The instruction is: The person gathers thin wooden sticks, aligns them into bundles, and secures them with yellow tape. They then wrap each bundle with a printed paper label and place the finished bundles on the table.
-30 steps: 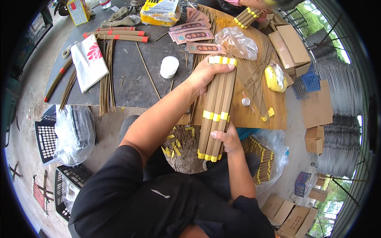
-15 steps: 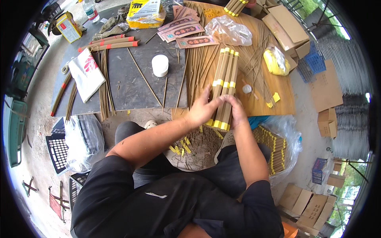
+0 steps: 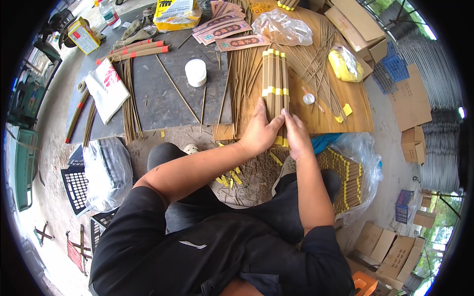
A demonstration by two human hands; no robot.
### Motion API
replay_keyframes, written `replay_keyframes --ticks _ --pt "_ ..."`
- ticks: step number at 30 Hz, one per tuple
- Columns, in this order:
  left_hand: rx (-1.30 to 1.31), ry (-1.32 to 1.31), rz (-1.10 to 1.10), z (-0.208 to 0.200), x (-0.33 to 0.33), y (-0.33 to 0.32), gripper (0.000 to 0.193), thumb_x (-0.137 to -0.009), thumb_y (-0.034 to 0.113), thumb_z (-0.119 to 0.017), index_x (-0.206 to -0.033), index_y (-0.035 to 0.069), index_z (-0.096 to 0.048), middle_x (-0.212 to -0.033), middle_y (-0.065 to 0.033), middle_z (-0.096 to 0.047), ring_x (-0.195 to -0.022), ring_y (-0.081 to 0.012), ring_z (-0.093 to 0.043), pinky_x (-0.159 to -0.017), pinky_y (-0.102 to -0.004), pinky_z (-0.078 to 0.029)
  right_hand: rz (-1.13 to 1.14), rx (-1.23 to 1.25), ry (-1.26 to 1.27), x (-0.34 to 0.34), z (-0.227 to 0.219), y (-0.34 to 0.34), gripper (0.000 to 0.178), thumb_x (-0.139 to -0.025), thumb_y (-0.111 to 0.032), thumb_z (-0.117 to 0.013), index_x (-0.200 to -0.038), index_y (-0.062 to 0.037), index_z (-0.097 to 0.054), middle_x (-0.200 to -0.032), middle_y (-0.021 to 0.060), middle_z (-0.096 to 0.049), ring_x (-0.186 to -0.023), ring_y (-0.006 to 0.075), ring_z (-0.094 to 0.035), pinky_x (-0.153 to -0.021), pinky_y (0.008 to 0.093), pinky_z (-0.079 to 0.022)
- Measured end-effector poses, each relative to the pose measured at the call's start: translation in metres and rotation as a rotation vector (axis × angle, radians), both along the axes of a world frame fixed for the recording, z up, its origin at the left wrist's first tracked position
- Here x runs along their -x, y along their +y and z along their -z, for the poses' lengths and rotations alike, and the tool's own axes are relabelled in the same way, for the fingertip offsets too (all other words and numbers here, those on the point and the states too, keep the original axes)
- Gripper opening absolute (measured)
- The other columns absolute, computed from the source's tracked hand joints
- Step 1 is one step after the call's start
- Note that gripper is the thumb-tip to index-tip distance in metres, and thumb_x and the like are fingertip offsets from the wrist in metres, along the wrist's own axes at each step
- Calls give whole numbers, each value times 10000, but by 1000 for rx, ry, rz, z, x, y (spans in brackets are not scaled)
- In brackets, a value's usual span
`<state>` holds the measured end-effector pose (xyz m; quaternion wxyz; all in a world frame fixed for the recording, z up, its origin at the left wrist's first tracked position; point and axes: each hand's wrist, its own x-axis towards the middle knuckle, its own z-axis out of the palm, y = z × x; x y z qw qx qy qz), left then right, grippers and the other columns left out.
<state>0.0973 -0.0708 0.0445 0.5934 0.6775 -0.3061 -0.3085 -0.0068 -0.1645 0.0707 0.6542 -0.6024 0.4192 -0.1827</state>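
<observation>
Several bundles of thin brown incense sticks point(image 3: 275, 74), wrapped with yellow bands at their middles and ends, lie side by side over the wooden tabletop's near edge. My left hand point(image 3: 260, 129) is closed along their left side, its thumb across the top. From the right, my right hand point(image 3: 297, 135) presses against them, fingers pointing away from me. Both hands hold the group together, and their undersides are hidden. Loose incense sticks point(image 3: 242, 93) lie just left of the bundles. A small white-topped tub point(image 3: 308, 98) sits to their right.
A white jar point(image 3: 196, 74), pink printed papers point(image 3: 227, 30) and a clear plastic bag point(image 3: 282, 28) lie on the table. A yellow packet point(image 3: 344, 66) is at the right. Below the table, a plastic bag point(image 3: 366, 158) holds many banded bundles point(image 3: 340, 180); yellow scraps point(image 3: 232, 177) litter the floor.
The bundles have swung from leaning right to nearly straight away from me, moving farther onto the table. My right thumb no longer crosses over my left one.
</observation>
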Motion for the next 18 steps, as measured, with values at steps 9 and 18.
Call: replay_keyframes --ticks 9,18 --pt "-11 -258 58 11 33 17 813 -1034 270 -563 -1547 -192 -135 -1627 -396 -153 -1562 -438 -160 -1263 -406 -191 13 412 190 26 16 15 535 -1047 -441 -567 -1191 67 -651 -1072 218 -725 -991 313 -695 -875 422 -526" --pt "32 -216 105 9 37 28 793 -1039 241 -562 -1575 -148 -127 -1662 -369 -49 -1583 -408 -97 -1265 -411 -173 -307 585 575 49 -21 -2 608 -1039 -495 -506 -1159 82 -658 -1055 359 -684 -1060 512 -650 -910 532 -522"
